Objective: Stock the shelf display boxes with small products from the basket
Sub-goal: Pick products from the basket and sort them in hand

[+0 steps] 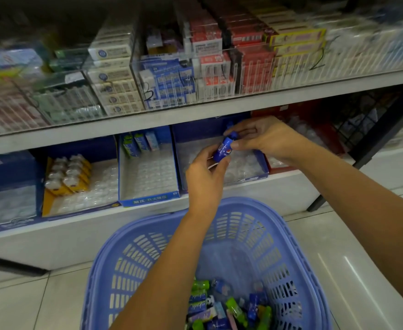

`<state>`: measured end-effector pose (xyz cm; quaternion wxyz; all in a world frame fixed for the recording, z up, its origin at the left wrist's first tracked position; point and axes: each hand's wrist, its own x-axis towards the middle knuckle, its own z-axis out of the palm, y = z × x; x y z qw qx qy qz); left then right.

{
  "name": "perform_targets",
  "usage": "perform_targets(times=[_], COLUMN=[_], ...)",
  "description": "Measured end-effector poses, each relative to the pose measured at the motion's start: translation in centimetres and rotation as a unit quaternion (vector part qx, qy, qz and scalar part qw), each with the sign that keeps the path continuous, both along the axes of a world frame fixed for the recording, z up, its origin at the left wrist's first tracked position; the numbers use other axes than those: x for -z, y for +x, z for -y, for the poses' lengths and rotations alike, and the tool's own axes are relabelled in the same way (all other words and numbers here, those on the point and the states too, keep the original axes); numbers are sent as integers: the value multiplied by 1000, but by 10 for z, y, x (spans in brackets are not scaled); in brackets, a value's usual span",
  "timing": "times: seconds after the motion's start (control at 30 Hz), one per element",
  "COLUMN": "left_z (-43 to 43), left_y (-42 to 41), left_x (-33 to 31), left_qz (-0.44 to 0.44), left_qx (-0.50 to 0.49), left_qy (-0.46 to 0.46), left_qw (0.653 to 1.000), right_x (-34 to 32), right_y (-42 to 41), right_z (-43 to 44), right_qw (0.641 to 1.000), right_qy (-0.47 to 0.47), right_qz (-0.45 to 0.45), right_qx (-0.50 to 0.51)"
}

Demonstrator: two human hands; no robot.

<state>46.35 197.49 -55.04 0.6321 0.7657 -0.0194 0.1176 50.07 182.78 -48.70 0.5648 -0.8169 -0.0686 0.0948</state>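
Together, left hand (205,178) and right hand (266,139) pinch small blue bottle (224,150) over blue display box (263,166).

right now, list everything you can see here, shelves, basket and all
blue mini bottle: one, blue, held in front of the lower shelf
basket: one, lilac-blue, on the floor below the hands
loose small products: many, green, blue and pale, in the basket bottom
middle display box: one, blue outside, white inside, lower shelf
upright packs: about three, green, blue, pale, at that box's back
yellow-and-white items: two rows, in the box to its left
blue display box: one, lower shelf, behind the hands
red display box: one, lower shelf, further right
stacked cartons: many, white, blue, red, yellow, upper shelf
left hand: grips the bottle's lower part
right hand: pinches its top
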Motion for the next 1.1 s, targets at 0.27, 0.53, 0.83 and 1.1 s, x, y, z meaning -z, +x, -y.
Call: perform_targets(times=[0.27, 0.53, 0.83, 1.1], left_z=[-2, -12, -15, -14], left_y=[5, -3, -3, -2], left_x=[8, 21, 25, 22], left_qz=[-53, -33, -18, -24], left_qx=[82, 156, 171, 179], left_qy=[271, 416, 400, 414], left_qw=[958, 895, 900, 892], right_x=[8, 27, 25, 16], right_y=[27, 57, 65, 63], right_z=[7, 9, 4, -10], right_qw=[969, 925, 903, 903], right_qy=[-198, -351, -410, -424], right_qz=[122, 139, 127, 65], right_qx=[79, 35, -11, -18])
